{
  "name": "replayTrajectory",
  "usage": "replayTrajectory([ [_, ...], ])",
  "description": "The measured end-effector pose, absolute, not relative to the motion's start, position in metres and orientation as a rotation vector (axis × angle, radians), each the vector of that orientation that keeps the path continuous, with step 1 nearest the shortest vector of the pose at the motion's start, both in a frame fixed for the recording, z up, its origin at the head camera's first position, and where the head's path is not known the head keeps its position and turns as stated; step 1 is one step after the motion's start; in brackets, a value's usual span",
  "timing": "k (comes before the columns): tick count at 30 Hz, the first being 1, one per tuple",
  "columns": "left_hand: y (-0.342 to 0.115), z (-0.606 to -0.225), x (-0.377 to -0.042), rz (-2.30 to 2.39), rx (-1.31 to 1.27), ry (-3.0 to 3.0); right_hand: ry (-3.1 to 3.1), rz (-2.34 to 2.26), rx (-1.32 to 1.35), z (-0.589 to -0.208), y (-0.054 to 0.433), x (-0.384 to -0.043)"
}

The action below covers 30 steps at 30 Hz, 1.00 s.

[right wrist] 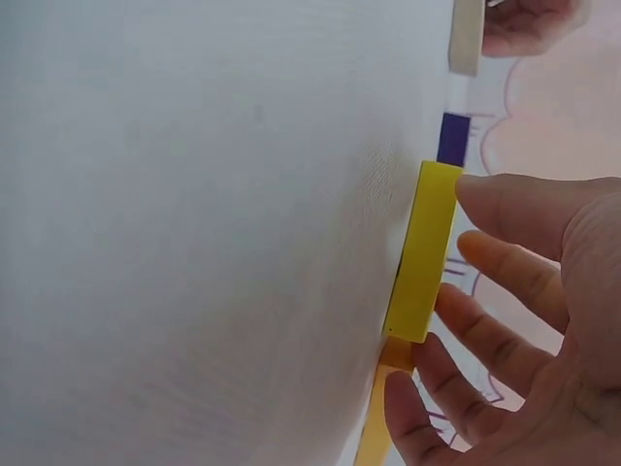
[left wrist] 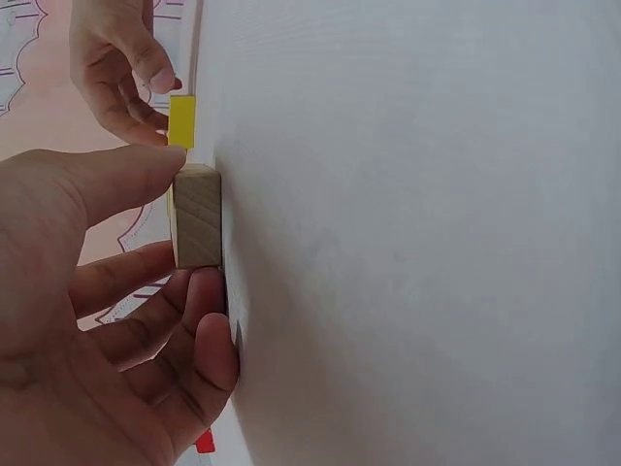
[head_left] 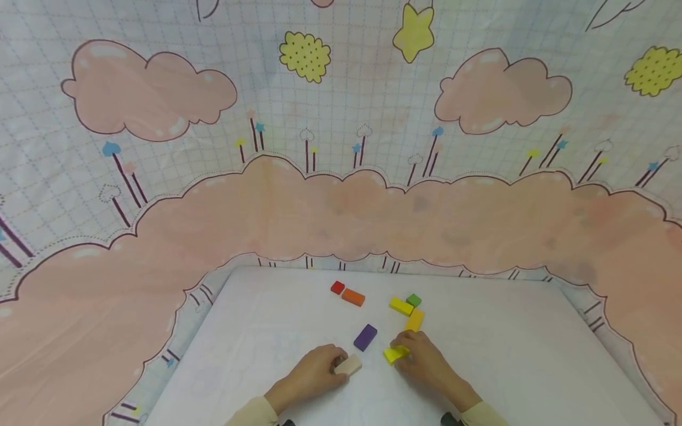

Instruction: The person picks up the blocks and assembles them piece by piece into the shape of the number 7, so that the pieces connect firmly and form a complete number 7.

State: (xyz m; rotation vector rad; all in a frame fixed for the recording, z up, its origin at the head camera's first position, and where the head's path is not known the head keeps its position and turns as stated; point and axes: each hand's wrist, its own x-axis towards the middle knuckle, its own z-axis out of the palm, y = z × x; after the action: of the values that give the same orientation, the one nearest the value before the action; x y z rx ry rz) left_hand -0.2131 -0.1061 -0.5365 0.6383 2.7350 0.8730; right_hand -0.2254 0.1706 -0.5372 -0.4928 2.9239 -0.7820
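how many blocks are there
8: beige block in left hand, yellow block at right hand, purple block beyond them; farther back, red block beside orange block; rightward, second yellow block, green block, amber block clustered. Hands may hide more.

Bare matt wood with visible grain: the pale block (left wrist: 198, 218), left of centre in the left-wrist view. The yellow block (right wrist: 424, 252), right of centre in the right-wrist view, looks smooth. The white tabletop (head_left: 266, 319), low in the head view, is matt and mostly smooth. The printed backdrop (head_left: 346, 219) above is sheeting, cloth or plastic unclear; the sleeve (head_left: 254, 412) at the bottom edge is matt cloth
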Motion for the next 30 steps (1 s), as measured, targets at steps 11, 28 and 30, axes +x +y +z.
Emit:
replayTrajectory([
  [11, -0.099, -0.539, -0.211, 0.858, 0.646, 2.720, 2.896, -0.820, -0.529, -0.539, 0.171, -0.223],
  [28, -0.088, -0.536, -0.214, 0.858, 0.584, 2.647, 2.966, -0.944, -0.047, -0.543, 0.171, -0.224],
  [30, -0.091, -0.536, -0.217, 0.895, 0.573, 2.600, 2.949, -0.957, -0.021, -0.542, 0.172, -0.225],
])
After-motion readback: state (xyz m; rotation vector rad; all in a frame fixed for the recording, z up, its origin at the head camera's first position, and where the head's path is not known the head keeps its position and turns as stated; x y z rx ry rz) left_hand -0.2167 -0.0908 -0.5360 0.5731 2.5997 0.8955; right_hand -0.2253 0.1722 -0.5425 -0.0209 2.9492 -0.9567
